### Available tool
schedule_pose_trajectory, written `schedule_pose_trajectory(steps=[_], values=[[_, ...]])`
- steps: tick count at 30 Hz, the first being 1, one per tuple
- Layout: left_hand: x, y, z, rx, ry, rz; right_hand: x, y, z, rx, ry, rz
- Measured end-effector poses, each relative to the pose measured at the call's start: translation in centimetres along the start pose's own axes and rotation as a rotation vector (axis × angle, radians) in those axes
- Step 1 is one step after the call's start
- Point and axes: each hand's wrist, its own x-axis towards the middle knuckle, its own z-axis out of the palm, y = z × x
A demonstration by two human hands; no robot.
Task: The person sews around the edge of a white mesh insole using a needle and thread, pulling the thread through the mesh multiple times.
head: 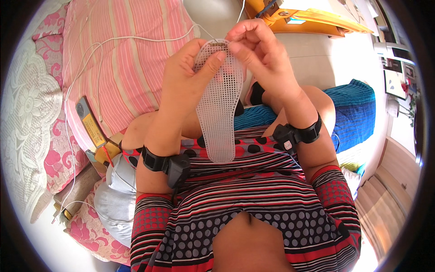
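Observation:
A white plastic mesh insole (219, 112) hangs upright in front of my lap, its wide end at the top. Dark brownish stitching (217, 44) runs in a short band near that top edge. My left hand (190, 71) grips the insole's left side, thumb on the front and fingers behind the mesh. At the upper right rim, my right hand (265, 54) has its thumb and index fingertip close together against the edge. Whether a needle or thread is between those fingertips cannot be made out.
A pink striped cloth (136, 71) covers the seat at left, with a white cable (136, 38) across it. A phone (89, 120) with a red-tipped cable lies there. Orange wooden furniture (306, 20) stands ahead; a blue towel (353, 115) lies at right.

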Motion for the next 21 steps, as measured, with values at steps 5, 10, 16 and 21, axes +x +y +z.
schedule_pose_trajectory(steps=[5,10,16,21], values=[[-0.2,-0.3,0.2,0.260,0.035,0.088,-0.2,0.4,0.2,-0.345,0.025,-0.263],[0.0,-0.5,0.3,0.336,0.028,0.130,0.5,0.5,0.1,-0.688,0.132,-0.559],[-0.1,-0.2,0.0,0.311,0.027,0.091,-0.3,-3.4,0.3,0.057,0.205,-0.142],[0.7,0.2,-1.5,0.467,0.141,0.159,-0.2,-8.0,-4.2,0.184,0.214,0.000]])
